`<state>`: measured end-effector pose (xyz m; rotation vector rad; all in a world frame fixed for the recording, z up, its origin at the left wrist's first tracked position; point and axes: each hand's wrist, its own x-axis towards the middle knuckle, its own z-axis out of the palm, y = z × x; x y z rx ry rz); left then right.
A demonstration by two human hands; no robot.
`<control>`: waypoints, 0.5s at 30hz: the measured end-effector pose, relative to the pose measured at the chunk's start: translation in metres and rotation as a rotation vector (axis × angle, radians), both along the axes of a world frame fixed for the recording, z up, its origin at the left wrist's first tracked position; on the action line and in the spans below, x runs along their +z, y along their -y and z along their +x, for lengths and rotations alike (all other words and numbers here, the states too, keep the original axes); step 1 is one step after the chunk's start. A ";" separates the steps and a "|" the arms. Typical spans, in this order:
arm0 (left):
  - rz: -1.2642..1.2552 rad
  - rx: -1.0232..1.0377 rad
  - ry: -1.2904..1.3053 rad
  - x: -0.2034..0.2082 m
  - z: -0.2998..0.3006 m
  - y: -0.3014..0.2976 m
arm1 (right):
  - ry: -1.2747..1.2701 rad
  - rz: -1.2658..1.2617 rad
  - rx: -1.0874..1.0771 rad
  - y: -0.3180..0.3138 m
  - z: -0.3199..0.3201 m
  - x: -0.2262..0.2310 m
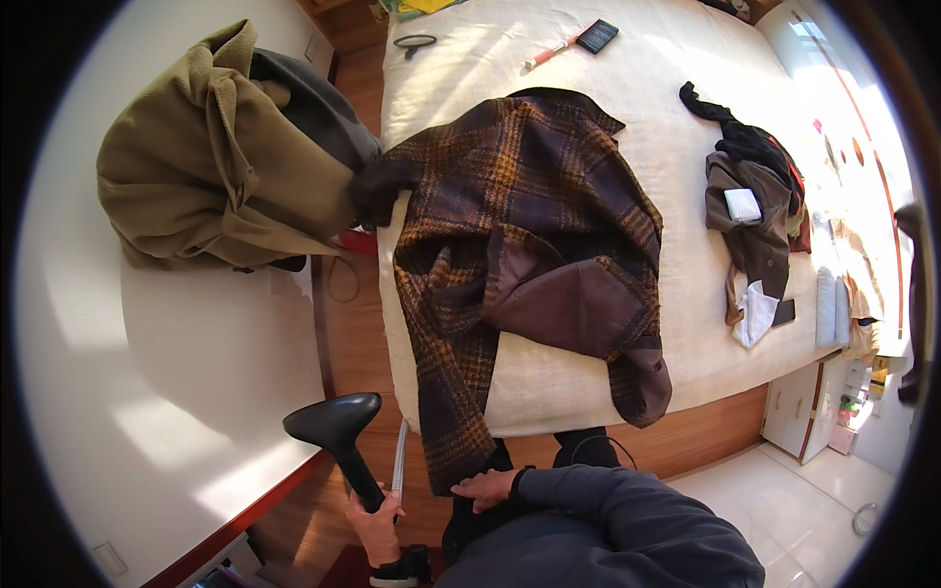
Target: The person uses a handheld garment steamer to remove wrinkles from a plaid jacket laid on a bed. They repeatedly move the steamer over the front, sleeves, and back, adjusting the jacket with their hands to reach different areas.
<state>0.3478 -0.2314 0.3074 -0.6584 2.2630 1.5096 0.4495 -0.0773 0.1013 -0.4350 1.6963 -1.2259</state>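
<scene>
My left hand [374, 521] is wrapped round the handle of a black garment steamer head [335, 431], its wide end raised left of the bed corner. A ribbed grey hose [399, 457] runs beside that hand. Across the bed lies a brown-and-dark plaid coat [569, 167], collar at the far side, with its maroon-brown lining [559, 299] partly turned out. One sleeve [453, 412] stretches over the near bed edge toward me. At its cuff is my right hand [484, 489], fingers closed on the cloth; the thumb side is partly hidden.
A khaki coat [186, 167] and a grey garment [319, 113] hang at the left wall. The cream-covered bed [529, 402] bears dark clothes [750, 206], a white packet [742, 205], a phone [784, 313], a black hand mirror [414, 42] and a pink-handled brush [549, 54]. A white cabinet [799, 402] stands right.
</scene>
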 end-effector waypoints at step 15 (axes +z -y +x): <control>0.029 -0.075 0.109 -0.019 0.006 0.000 | -0.673 0.766 -0.495 -0.271 -0.097 -0.068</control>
